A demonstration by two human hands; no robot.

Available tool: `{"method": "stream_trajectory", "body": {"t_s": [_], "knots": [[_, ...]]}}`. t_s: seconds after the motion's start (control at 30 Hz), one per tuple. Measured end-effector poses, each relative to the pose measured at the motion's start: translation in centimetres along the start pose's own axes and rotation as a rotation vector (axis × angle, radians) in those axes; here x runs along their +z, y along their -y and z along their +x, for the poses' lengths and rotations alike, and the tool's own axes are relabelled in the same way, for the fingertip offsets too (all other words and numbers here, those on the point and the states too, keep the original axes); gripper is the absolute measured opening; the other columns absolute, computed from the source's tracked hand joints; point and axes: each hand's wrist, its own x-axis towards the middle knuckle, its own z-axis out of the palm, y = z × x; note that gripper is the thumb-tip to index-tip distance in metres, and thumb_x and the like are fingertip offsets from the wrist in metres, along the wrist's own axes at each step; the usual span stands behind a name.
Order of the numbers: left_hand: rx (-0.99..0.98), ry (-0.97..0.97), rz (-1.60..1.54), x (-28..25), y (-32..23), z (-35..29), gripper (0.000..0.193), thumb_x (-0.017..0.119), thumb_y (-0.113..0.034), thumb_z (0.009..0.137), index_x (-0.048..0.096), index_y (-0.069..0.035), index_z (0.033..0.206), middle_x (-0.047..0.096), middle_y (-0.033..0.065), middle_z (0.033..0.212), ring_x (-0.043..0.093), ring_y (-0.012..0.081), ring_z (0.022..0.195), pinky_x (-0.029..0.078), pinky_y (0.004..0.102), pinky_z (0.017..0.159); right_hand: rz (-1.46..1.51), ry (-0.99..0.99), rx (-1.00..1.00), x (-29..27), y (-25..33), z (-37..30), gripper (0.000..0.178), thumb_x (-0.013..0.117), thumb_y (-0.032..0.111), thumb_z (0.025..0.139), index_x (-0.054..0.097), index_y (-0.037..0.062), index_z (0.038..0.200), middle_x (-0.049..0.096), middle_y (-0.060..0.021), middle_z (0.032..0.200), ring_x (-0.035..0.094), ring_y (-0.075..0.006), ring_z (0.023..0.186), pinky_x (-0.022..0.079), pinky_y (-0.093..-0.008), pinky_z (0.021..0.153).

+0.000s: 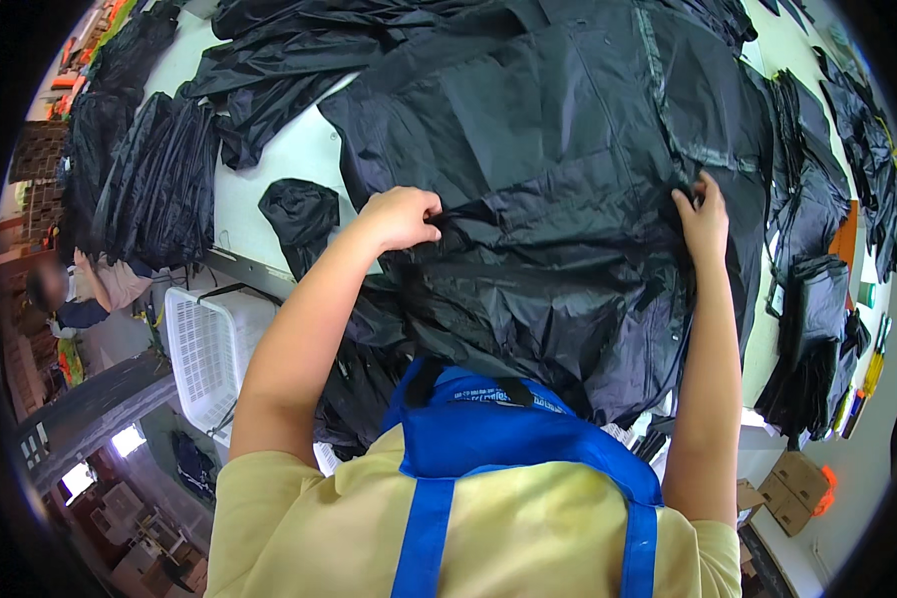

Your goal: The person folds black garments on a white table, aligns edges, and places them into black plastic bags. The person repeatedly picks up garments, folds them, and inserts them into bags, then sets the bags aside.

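A large black garment (pixel 568 120) of thin, shiny fabric lies spread in front of me, its near part bunched in folds and hanging toward my body. A pale seam tape runs down its right part. At the left side of the garment, my left hand (pixel 404 219) is closed on a fold, fingers curled into the fabric. My right hand (pixel 703 221) has hold of the same garment at the right, below the taped seam. Its thumb and forefinger pinch the cloth, and the other fingers are partly hidden.
Black garments are piled on the white table (pixel 244 209) at left and back. Folded black garments (pixel 812 299) lie at the right. A white plastic basket (pixel 204 349) stands at the table's left edge. A person (pixel 110 284) is farther left. Cardboard boxes (pixel 792 488) sit lower right.
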Motion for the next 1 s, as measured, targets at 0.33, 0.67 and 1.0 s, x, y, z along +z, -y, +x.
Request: {"method": "stream_trajectory", "body": {"t_s": [0.33, 0.67, 1.0], "knots": [[-0.413, -0.510, 0.259, -8.8, 0.2, 9.8, 0.075, 0.073, -0.040, 0.075, 0.042, -0.007, 0.136, 0.048, 0.0147, 0.137, 0.048, 0.0304, 0.125, 0.039, 0.0421, 0.102, -0.018, -0.169, -0.264, 3.2, 5.4, 2.6, 0.052, 0.069, 0.024, 0.081, 0.051, 0.0043, 0.125, 0.048, -0.0153, 0.133, 0.056, -0.0329, 0.111, 0.049, -0.0371, 0.089], [0.577, -1.031, 0.405, -8.0, 0.1, 1.0, 0.023, 0.074, -0.013, 0.064, 0.067, -0.016, 0.086, 0.057, 0.0000, 0.081, 0.056, 0.0212, 0.085, 0.037, 0.0410, 0.088, 0.331, 0.185, -0.792, 1.8, 22.4, 2.9, 0.078, 0.069, 0.002, 0.068, 0.041, 0.0215, 0.138, 0.037, -0.0032, 0.147, 0.062, -0.0303, 0.094, 0.053, -0.0375, 0.078], [0.040, -0.918, -0.461, -2.9, -1.4, -9.6, 0.022, 0.062, -0.017, 0.087, 0.069, -0.006, 0.105, 0.050, 0.0067, 0.095, 0.049, 0.0156, 0.083, 0.041, 0.0274, 0.073, 0.181, -0.021, -1.261, 0.4, 22.7, -6.1, 0.027, 0.064, 0.012, 0.066, 0.068, 0.0105, 0.093, 0.059, -0.0036, 0.085, 0.056, -0.0166, 0.060, 0.044, -0.0296, 0.051]]}}
